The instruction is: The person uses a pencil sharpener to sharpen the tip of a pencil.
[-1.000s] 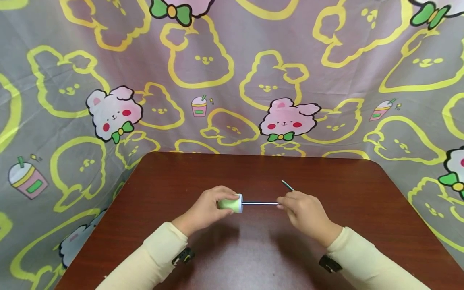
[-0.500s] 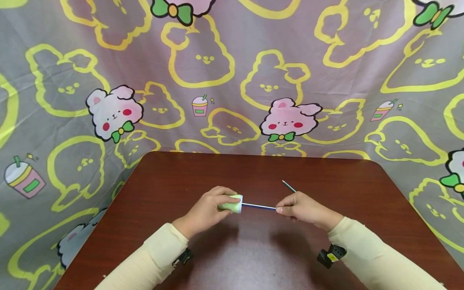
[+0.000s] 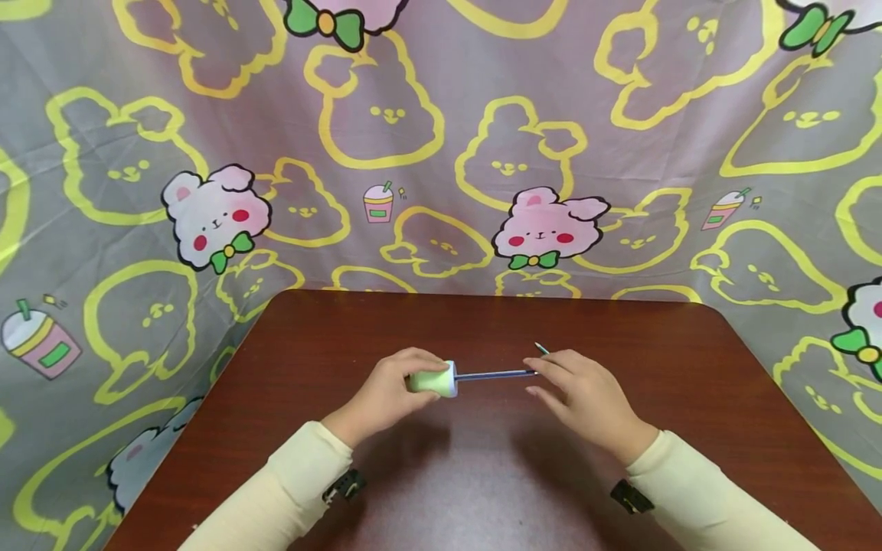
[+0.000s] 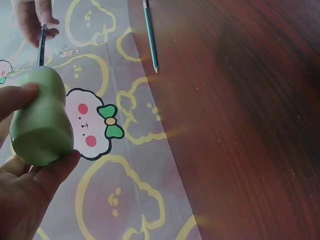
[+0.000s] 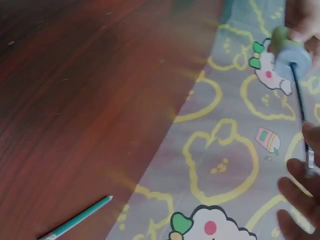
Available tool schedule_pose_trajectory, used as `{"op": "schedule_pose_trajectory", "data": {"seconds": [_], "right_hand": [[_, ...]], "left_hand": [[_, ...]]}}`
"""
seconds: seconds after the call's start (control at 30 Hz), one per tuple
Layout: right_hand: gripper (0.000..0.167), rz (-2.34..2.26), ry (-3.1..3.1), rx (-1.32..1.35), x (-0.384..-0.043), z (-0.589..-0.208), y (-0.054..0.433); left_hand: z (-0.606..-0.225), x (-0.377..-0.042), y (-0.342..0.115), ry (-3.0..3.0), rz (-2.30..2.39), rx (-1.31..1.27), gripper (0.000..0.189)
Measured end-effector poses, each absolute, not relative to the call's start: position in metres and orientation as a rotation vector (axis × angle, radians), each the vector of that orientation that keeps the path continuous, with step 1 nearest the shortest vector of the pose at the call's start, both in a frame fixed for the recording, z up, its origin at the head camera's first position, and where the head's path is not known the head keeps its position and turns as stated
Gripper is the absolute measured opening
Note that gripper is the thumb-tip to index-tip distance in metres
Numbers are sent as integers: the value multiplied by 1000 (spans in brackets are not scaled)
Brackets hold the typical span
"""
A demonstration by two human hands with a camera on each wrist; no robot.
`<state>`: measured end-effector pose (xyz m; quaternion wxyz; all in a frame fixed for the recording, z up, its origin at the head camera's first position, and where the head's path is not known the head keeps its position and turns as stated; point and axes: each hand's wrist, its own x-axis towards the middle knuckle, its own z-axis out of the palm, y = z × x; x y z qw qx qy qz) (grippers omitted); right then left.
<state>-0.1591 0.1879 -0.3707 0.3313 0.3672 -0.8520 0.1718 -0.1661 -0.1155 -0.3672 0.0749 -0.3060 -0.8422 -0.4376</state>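
My left hand (image 3: pixel 375 398) grips a light green, waisted pencil sharpener (image 3: pixel 432 380) held on its side above the table, its pale blue end facing right. A dark blue striped pencil (image 3: pixel 492 375) sticks out of that end. Around the pencil's free end is my right hand (image 3: pixel 586 394), its thumb and fingers spread apart and its fingertips close to the shaft. The left wrist view shows the rounded green base of the sharpener (image 4: pixel 42 120) between thumb and fingers. The pencil's inner tip is hidden inside.
A teal pencil (image 5: pixel 77 217) lies on the dark red-brown table (image 3: pixel 482 474), partly behind my right hand in the head view. A grey cloth (image 3: pixel 427 184) with yellow cartoon outlines hangs behind the table and along its sides.
My right hand pinched the pencil's end half a second ago and turned at the wrist; now its fingers are spread. The pencil's free end sits slightly higher. My left hand keeps its grip.
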Motion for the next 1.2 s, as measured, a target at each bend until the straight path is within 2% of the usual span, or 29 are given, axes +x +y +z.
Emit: {"op": "schedule_pose_trajectory", "data": {"seconds": [0.13,0.37,0.63,0.77,0.87,1.0,1.2], "right_hand": [[36,377,-1985,1058,-164,-376,185],[32,277,-1847,1086,-165,-379,182],[48,353,-2075,1045,-158,-375,181],[27,577,-2453,1048,-154,-366,182],[12,1047,-2854,938,-154,-357,184],[14,1389,-3053,737,-157,-351,185],[23,1096,-2993,753,-158,-351,184]], "left_hand": [[-364,-165,-115,-2553,-1391,-923,37],[-363,-164,-114,-2594,-1439,-942,37],[-366,-163,-113,-2531,-1323,-1033,36],[-367,-162,-112,-2501,-1168,-1083,34],[-369,-162,-111,-2431,-1005,-1150,33],[-370,-163,-112,-2336,-903,-1199,33],[-369,-164,-113,-2317,-892,-1170,34]]}}
